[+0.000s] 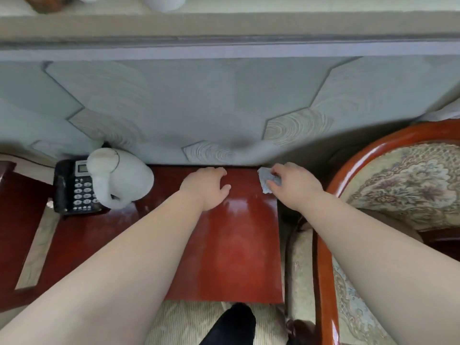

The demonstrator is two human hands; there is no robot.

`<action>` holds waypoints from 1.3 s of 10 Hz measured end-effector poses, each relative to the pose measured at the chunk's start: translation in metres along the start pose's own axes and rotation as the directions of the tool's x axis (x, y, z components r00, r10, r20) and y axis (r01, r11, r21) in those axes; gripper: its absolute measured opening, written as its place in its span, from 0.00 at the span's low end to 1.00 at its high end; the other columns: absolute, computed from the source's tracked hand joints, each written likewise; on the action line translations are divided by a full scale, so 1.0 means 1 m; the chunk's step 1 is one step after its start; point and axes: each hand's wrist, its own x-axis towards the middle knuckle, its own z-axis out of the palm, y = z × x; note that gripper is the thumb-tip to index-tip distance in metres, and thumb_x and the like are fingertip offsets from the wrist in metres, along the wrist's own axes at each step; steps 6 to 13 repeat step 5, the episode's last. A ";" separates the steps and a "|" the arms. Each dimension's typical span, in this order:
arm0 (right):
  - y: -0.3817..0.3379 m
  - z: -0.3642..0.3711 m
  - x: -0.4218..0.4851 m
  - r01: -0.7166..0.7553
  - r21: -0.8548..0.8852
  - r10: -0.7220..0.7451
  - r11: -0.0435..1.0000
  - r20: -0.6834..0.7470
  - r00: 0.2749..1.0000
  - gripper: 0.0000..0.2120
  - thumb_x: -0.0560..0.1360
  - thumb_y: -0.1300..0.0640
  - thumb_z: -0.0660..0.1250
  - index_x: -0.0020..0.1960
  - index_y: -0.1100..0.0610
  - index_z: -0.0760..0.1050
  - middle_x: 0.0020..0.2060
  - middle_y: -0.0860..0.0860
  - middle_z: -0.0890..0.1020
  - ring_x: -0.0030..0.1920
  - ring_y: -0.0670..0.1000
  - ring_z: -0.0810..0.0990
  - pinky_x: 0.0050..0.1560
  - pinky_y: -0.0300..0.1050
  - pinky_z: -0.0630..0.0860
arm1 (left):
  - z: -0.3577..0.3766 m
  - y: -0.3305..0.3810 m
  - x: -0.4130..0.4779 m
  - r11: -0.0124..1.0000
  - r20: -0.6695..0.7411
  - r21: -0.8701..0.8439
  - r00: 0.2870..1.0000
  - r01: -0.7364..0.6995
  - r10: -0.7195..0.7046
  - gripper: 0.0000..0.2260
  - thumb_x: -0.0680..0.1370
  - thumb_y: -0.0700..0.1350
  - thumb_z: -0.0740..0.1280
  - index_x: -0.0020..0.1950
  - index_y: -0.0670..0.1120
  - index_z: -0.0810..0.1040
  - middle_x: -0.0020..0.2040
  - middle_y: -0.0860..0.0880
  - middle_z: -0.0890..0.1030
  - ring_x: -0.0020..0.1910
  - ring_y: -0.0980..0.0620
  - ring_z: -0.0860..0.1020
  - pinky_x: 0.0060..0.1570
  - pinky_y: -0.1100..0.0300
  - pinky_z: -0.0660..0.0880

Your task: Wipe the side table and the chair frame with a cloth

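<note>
1. A small pale blue-grey cloth (264, 180) is pinched by the right hand (295, 188), with the fingers curled over it and the thumb underneath; the cloth is pressed onto the far right corner of the side table (236, 250).
2. The left hand (207, 188) is laid palm down on the tabletop near its far edge, left of the cloth and apart from it. Its fingers are loosely bent and nothing is held in it.
3. The side table is finished in glossy red-brown lacquer, and light is reflected in it just below the left hand. Its far edge is set against a pale wall panel (199, 108) patterned with hexagons.
4. A black desk telephone (74, 192) with a small display and grey keys is placed at the left end of the tabletop. A white elephant figurine (122, 178) is stood just beside it, overlapping its right edge.
5. The curved, glossy red-brown chair frame (326, 270) is seen to the right of the table, close to the right forearm. A floral patterned seat cushion (410, 183) is enclosed by it.
6. A foot in a dark sock (234, 322) is seen at the bottom, on a pale ribbed carpet (179, 324).
</note>
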 end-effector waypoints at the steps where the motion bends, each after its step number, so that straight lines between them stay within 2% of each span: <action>1: -0.005 0.010 0.011 -0.022 -0.004 0.022 1.000 0.025 0.999 0.17 0.80 0.44 0.61 0.64 0.52 0.75 0.53 0.54 0.77 0.52 0.59 0.78 0.52 0.56 0.78 | 0.010 -0.008 0.008 1.000 0.027 -0.010 1.000 0.000 0.000 0.24 0.83 0.59 0.62 0.77 0.52 0.70 0.70 0.47 0.77 0.69 0.42 0.75 0.67 0.45 0.73; 3: -0.008 0.023 0.031 -0.032 -0.019 0.032 0.999 0.039 0.999 0.18 0.79 0.44 0.62 0.64 0.51 0.77 0.53 0.54 0.78 0.54 0.58 0.78 0.52 0.54 0.78 | 0.017 -0.018 0.023 1.000 0.042 -0.005 0.999 0.004 -0.004 0.23 0.84 0.57 0.61 0.77 0.51 0.70 0.70 0.47 0.77 0.69 0.43 0.75 0.66 0.45 0.74; 4: -0.007 0.031 0.038 -0.046 -0.043 0.050 0.998 0.104 0.993 0.17 0.78 0.43 0.61 0.63 0.48 0.76 0.56 0.51 0.78 0.56 0.58 0.78 0.54 0.55 0.78 | 0.019 -0.020 0.028 1.000 0.054 -0.010 0.998 0.010 -0.010 0.23 0.84 0.57 0.60 0.77 0.51 0.70 0.71 0.47 0.77 0.69 0.43 0.75 0.66 0.44 0.74; 5: -0.010 0.035 0.042 -0.036 -0.075 0.047 0.997 0.151 0.987 0.10 0.79 0.48 0.57 0.51 0.48 0.76 0.52 0.50 0.79 0.52 0.57 0.79 0.52 0.53 0.77 | 0.019 -0.018 0.031 1.000 0.042 -0.003 0.999 0.009 -0.008 0.23 0.84 0.57 0.60 0.77 0.51 0.70 0.71 0.47 0.77 0.69 0.43 0.75 0.66 0.44 0.74; 13: -0.010 0.035 0.042 -0.036 -0.075 0.047 0.997 0.151 0.987 0.10 0.79 0.48 0.57 0.51 0.48 0.76 0.52 0.50 0.79 0.52 0.57 0.79 0.52 0.53 0.77 | 0.019 -0.018 0.031 1.000 0.042 -0.003 0.999 0.009 -0.008 0.23 0.84 0.57 0.60 0.77 0.51 0.70 0.71 0.47 0.77 0.69 0.43 0.75 0.66 0.44 0.74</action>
